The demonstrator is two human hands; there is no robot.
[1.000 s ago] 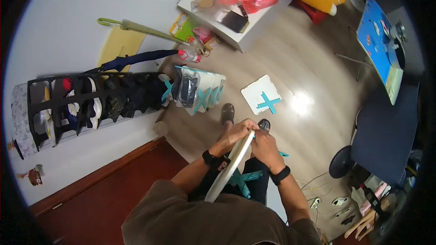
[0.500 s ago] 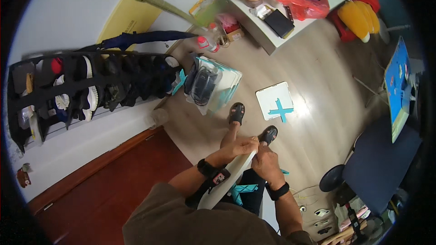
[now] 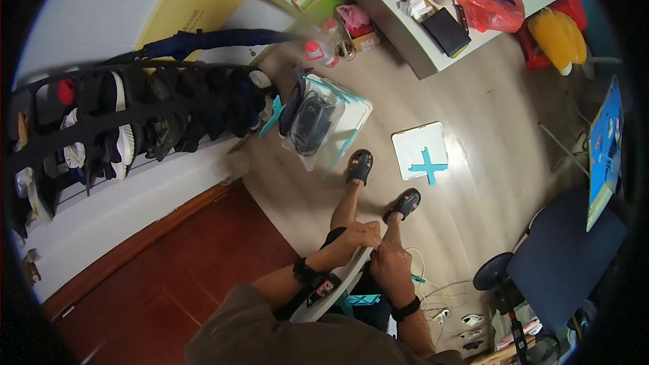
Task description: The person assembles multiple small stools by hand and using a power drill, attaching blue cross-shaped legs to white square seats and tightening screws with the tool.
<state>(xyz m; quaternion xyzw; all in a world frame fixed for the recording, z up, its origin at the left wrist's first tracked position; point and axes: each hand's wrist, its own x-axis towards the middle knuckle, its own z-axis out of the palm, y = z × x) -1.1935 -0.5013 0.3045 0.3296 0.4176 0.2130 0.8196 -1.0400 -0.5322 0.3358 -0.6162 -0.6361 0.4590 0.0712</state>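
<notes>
A white flat panel (image 3: pixel 320 307) stands nearly edge-on over my lap. Its far end is between my two hands. My left hand (image 3: pixel 353 238) is closed on that end from the left, thumb side up. Against the same end, from the right, my right hand (image 3: pixel 391 262) has its fingers curled; their tips are hidden. Beside the panel, over my dark shorts, shows a teal strip-like piece (image 3: pixel 362 300). On the floor ahead lies a white rounded-corner panel (image 3: pixel 414 145) with a teal cross-shaped piece (image 3: pixel 428 165) on it.
A stack of white panels (image 3: pixel 357 116) with bagged dark items stands ahead left. The shoe rack (image 3: pixel 94 125) lines the left wall. A white table (image 3: pixel 422 64) is at the far right, a dark chair (image 3: pixel 561 257) at right. Cables (image 3: pixel 433 290) trail on the floor.
The whole view has shifted a little, so the floor items sit further right. Both hands stay at the panel's far end, now slightly nearer my body.
</notes>
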